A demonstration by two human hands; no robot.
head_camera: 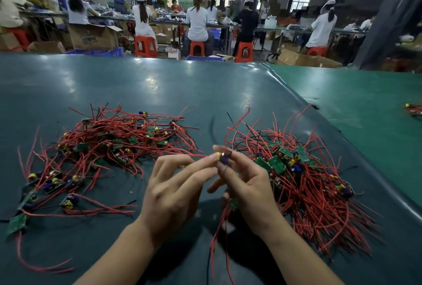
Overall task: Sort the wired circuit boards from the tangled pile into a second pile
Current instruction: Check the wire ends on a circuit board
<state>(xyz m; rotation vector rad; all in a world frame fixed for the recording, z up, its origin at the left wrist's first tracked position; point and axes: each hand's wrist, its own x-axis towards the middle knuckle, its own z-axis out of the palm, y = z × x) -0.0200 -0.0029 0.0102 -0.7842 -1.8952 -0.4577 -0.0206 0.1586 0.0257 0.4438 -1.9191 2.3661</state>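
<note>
Two heaps of small green circuit boards with red and black wires lie on the dark green table (159, 83). One heap (109, 145) spreads at the left, the other (303, 179) at the right. Between them, above the table, both hands meet on one wired circuit board (223, 158) with yellow and blue parts. My left hand (173, 191) pinches it with its fingertips from the left. My right hand (246, 191) holds it with thumb and fingers, and red wires (219, 230) hang down below that hand. Another green board (233, 203) peeks out under the right palm.
A seam (303, 102) in the table cover runs diagonally at the right, with lighter green mat beyond. A single wired board (413, 109) lies at the far right edge. Past the table, several people sit on red stools (146, 46) among cardboard boxes.
</note>
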